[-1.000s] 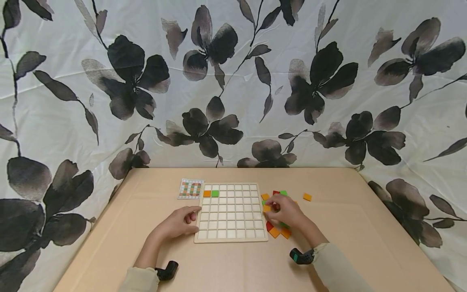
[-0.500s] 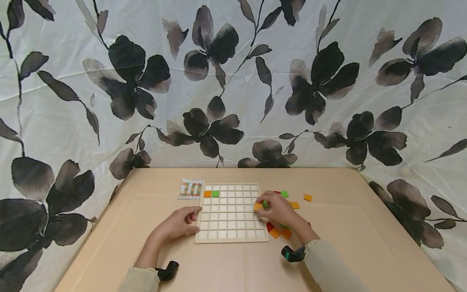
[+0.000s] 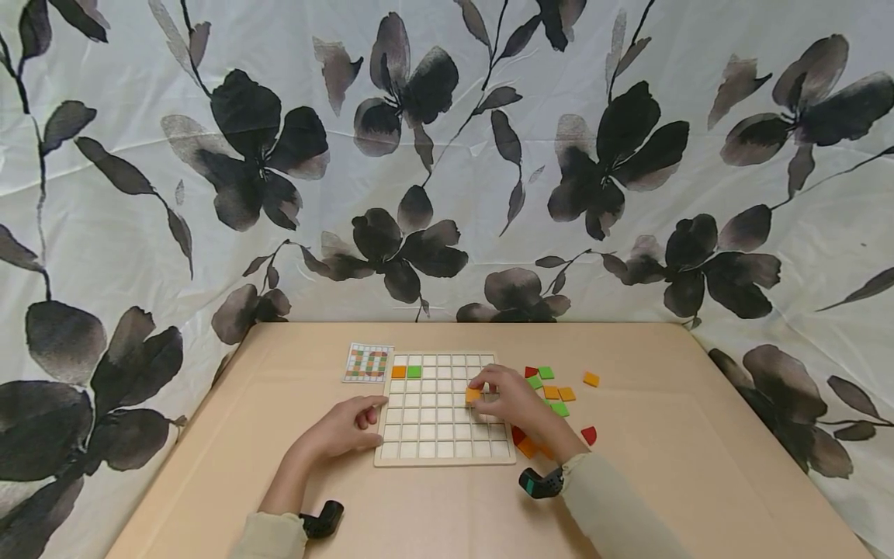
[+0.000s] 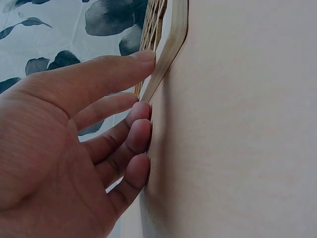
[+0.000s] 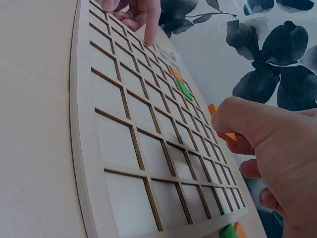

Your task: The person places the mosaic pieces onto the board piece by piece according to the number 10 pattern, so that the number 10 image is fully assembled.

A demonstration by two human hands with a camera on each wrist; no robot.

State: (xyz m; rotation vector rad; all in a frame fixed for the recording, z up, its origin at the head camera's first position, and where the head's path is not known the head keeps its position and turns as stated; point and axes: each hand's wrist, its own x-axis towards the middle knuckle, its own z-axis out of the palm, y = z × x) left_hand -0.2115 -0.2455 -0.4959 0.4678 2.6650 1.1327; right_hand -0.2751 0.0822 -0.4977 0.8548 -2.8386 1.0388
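Note:
A wooden grid board (image 3: pixel 447 428) lies on the table, with an orange tile (image 3: pixel 398 372) and a green tile (image 3: pixel 414 372) in neighbouring cells near its far left corner. At the board's left edge rests my left hand (image 3: pixel 342 426); in the left wrist view its thumb (image 4: pixel 143 56) touches the frame and the other fingers are loosely bent. My right hand (image 3: pixel 513 400) pinches an orange square tile (image 3: pixel 472 396) above the right part of the board. The right wrist view shows that held tile (image 5: pixel 228 138) between thumb and fingers, above the grid.
A small printed card (image 3: pixel 367 362) with a coloured grid pattern lies by the board's far left corner. Loose green, orange and red tiles are scattered right of the board, including a red piece (image 3: pixel 589 435) and an orange tile (image 3: pixel 590 379). A floral cloth (image 3: pixel 447 171) hangs behind the table.
My right hand has picked an orange tile from the loose pieces and carried it left over the board. My left hand has stayed at the board's left edge.

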